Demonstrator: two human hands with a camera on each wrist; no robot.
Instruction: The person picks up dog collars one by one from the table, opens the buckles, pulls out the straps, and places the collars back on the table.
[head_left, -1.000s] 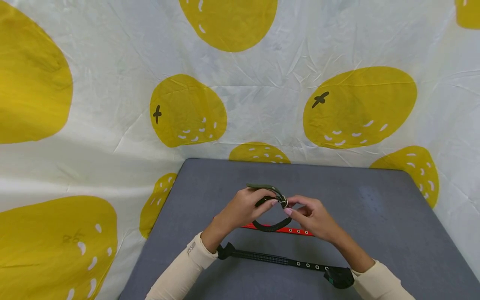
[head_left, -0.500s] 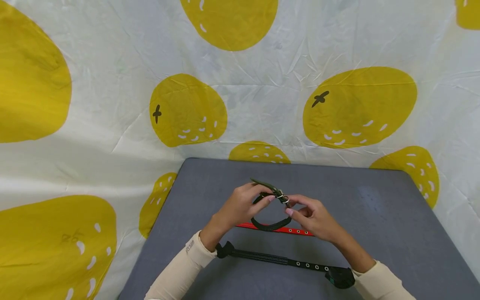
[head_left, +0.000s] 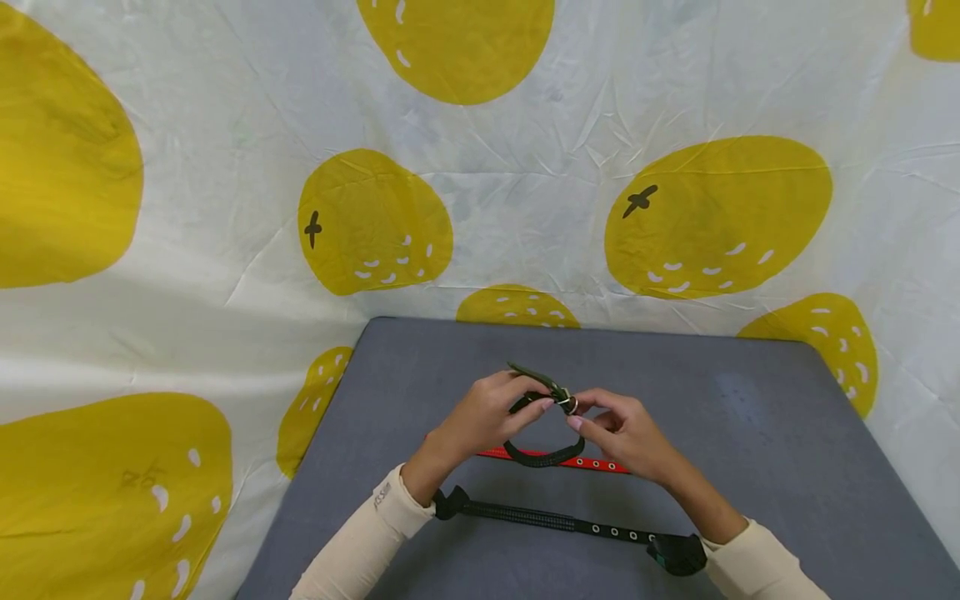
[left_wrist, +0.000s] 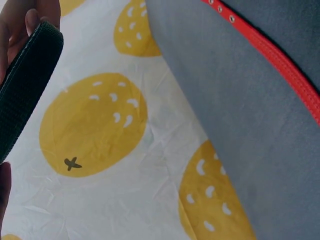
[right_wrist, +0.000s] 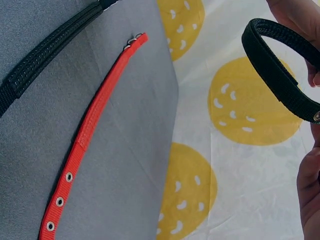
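Observation:
Above the table, both hands hold a dark green-black collar (head_left: 546,457) bent into a loop, with a metal buckle (head_left: 564,398) at its top. My left hand (head_left: 487,414) pinches the strap left of the buckle, and the strap's tail points up and left past its fingers. On the buckle's right, my right hand (head_left: 626,435) pinches the collar by the metal ring with thumb and fingertips. The loop's lower part hangs free, as the left wrist view also shows of the collar (left_wrist: 32,85). The collar (right_wrist: 275,70) curves between both hands in the right wrist view.
Behind the loop a red collar (head_left: 603,464) with metal eyelets lies on the grey table (head_left: 750,433). Nearer lies a black collar (head_left: 525,514), its ends hidden by dark pieces at the cuffs. A white cloth (head_left: 525,225) with yellow fruit prints hangs behind and at the sides.
The strap's tail has swung up and tilted more steeply. My left hand and the buckle shifted slightly, then came back; the right hand has hardly moved.

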